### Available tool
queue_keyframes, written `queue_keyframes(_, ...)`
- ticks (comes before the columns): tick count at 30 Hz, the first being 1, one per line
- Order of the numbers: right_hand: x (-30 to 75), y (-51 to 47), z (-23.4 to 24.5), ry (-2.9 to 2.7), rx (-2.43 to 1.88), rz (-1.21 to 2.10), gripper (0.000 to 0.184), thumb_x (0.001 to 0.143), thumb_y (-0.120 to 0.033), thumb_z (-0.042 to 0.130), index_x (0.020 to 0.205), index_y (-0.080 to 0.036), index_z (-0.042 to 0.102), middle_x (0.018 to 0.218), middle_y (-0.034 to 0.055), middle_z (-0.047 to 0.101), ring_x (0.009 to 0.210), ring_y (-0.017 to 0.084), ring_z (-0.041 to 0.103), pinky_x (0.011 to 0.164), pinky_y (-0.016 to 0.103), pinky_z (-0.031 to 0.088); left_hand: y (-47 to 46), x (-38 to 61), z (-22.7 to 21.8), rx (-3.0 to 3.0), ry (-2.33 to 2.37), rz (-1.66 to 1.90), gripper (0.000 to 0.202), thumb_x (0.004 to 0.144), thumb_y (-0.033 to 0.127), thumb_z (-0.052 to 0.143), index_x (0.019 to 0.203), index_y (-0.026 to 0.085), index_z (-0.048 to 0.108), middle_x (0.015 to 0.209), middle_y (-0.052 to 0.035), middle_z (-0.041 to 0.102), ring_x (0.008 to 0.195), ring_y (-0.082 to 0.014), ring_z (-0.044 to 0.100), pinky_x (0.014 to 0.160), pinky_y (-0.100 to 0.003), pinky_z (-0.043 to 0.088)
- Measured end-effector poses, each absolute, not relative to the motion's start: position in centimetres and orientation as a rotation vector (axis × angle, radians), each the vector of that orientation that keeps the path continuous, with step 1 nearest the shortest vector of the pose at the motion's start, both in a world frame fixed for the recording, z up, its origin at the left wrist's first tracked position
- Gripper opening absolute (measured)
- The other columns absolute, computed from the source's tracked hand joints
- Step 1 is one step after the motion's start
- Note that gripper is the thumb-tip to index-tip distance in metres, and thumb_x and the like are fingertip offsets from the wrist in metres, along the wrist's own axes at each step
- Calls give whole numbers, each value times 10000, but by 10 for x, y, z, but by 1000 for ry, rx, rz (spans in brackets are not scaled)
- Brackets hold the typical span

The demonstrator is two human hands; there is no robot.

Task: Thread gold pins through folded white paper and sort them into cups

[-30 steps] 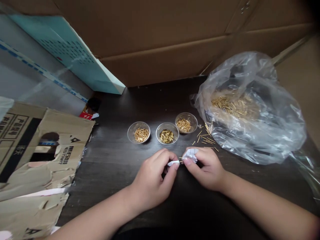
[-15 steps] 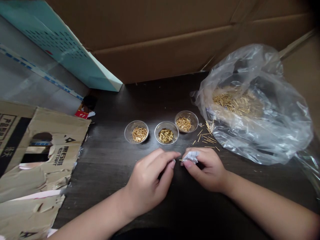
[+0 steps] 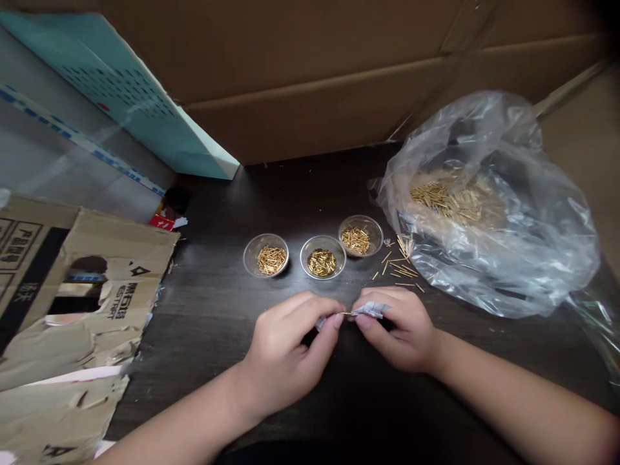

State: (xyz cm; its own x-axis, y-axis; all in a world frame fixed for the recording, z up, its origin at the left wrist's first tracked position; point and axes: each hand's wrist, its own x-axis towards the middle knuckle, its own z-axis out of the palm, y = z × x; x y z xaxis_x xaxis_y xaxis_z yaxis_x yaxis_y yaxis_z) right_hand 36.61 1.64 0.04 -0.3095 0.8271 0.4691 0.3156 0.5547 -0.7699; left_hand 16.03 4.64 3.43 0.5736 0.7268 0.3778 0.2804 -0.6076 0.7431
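Observation:
Between my hands lies a thin gold-coloured pin (image 3: 347, 314). My left hand (image 3: 290, 352) pinches its left end with thumb and forefinger, and a bit of greyish material shows inside the grip. My right hand (image 3: 400, 332) is closed on a crumpled whitish scrap with lines (image 3: 371, 310), from which the pin's right end comes out. Just beyond my hands stand three clear round cups: a left cup (image 3: 249, 255), a middle cup (image 3: 305, 256) and a right cup (image 3: 376, 242). Each holds small gold-coloured metal pieces. Several loose gold pins (image 3: 401, 268) lie beyond my right hand.
A clear plastic bag (image 3: 542, 239) with many gold pins inside fills the right side. Brown cardboard (image 3: 310, 84) stands upright at the back. On the left are a torn cardboard box (image 3: 145, 258) and a light blue panel (image 3: 159, 123).
My left fingers have moved slightly right and now pinch the pin sticking out of the scrap. Before, a gap separated the hands. The view has shifted slightly.

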Motion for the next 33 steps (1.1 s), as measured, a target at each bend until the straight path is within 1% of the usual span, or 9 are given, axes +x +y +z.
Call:
queue_keyframes(3,367,16,2,-1852,-925,687,78,941,-105,530,889,-141,575,727,47,610,641,117,539,589,256,420,47,160,38,2102,838,923,148,875,58,662,984,158,665,842,22,685,747,-46,631,717,-160,497)
queue_keyframes(6,367,15,2,-1861,-918,689,72,938,-110,532,885,-142,568,707,37,591,620,112,515,580,257,410,47,160,39,2059,859,916,133,880,77,667,976,168,666,834,29,688,731,-49,637,703,-171,500)
queue_keyframes(11,367,15,0,-1892,-913,692,67,942,-129,528,887,-151,558,685,21,558,604,112,490,573,263,399,47,161,37,2094,836,919,142,877,66,665,983,160,666,854,16,693,759,-57,640,723,-172,505)
queue_keyframes(20,367,14,-2,-1903,-929,689,61,939,-137,534,882,-153,548,709,30,571,623,122,502,586,270,395,47,160,36,2168,795,935,169,868,46,658,1008,140,666,863,-6,678,758,-62,616,712,-173,496)
queue_keyframes(29,368,15,-3,-1919,-885,693,81,967,-141,487,928,-157,555,727,37,573,646,131,508,603,275,412,48,160,34,2176,785,935,184,867,30,651,1014,140,661,860,-12,670,763,-68,611,720,-179,497)
queue_keyframes(33,367,15,-5,-1928,-871,688,60,963,-140,501,954,-161,556,740,34,584,650,130,510,604,275,416,47,161,33,2198,753,936,188,872,31,646,1028,134,660,874,-24,671,774,-76,614,722,-187,503)
